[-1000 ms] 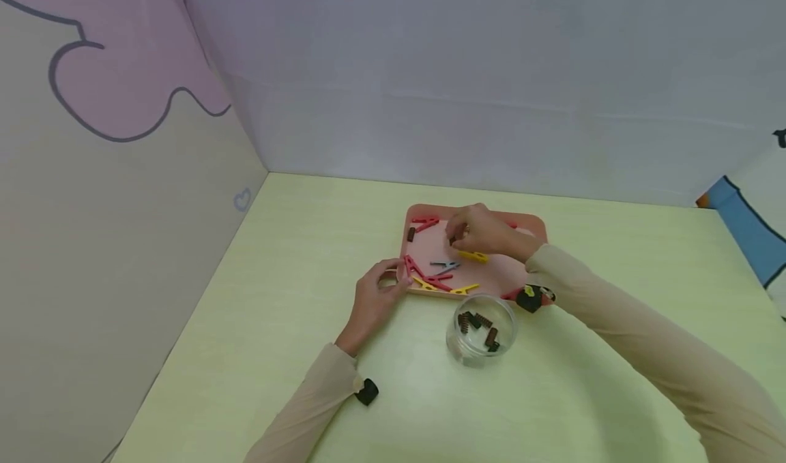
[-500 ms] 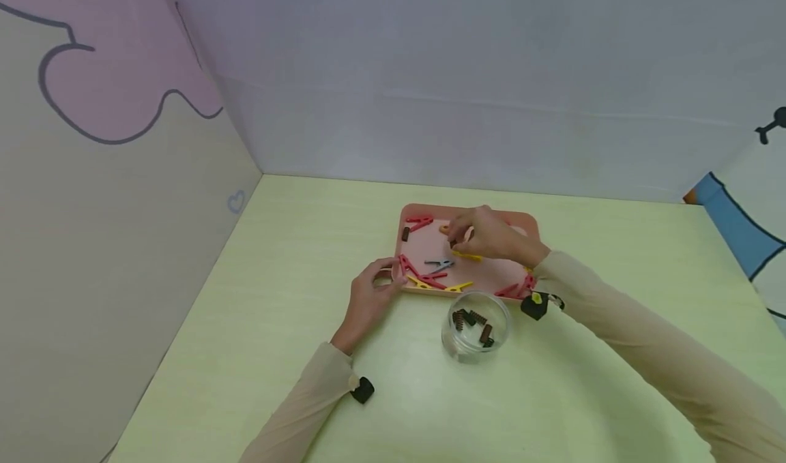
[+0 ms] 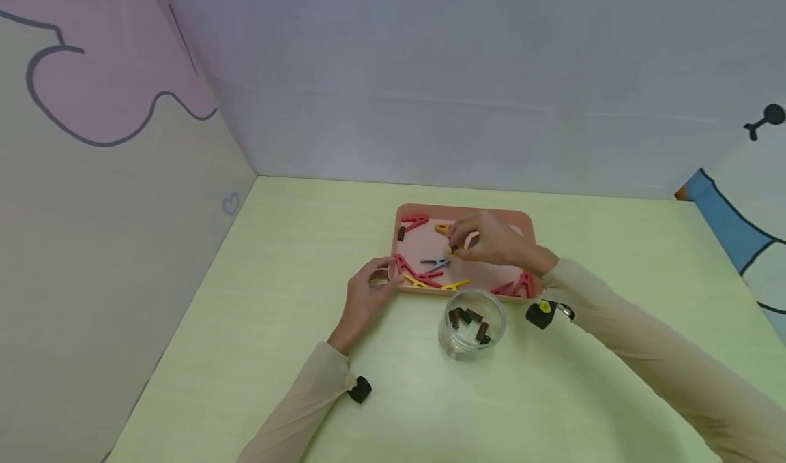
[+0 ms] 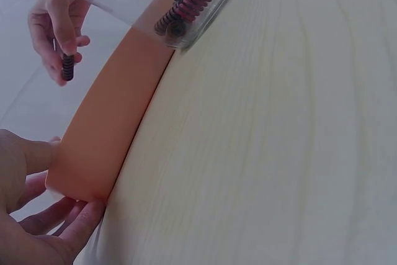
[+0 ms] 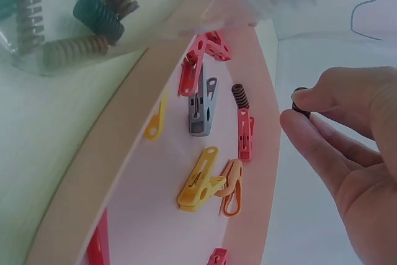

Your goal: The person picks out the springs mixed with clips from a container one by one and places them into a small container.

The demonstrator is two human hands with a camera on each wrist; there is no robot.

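My right hand (image 3: 491, 241) is over the tray, thumb and fingers pinching a dark coil spring (image 4: 67, 66). In the right wrist view only a bit of that spring shows between the fingertips. My left hand (image 3: 368, 301) grips the front left corner of the pink tray (image 4: 118, 103), its thumb and fingers on either side of the wall. Inside the tray lie red, yellow and orange clothespins and a grey clothespin (image 5: 201, 107). Another dark spring (image 5: 240, 96) lies beside a red clothespin (image 5: 245, 134) near the tray's far wall.
A clear round container (image 3: 469, 350) with several springs (image 5: 99, 17) stands right before the tray's front wall. The pale table (image 3: 295, 245) meets a light wall (image 3: 393, 142) behind the tray and another on the left.
My right hand has shifted a little right and toward me over the tray, with the spring in its fingers. The left hand keeps its grip on the corner. The head view has turned slightly.
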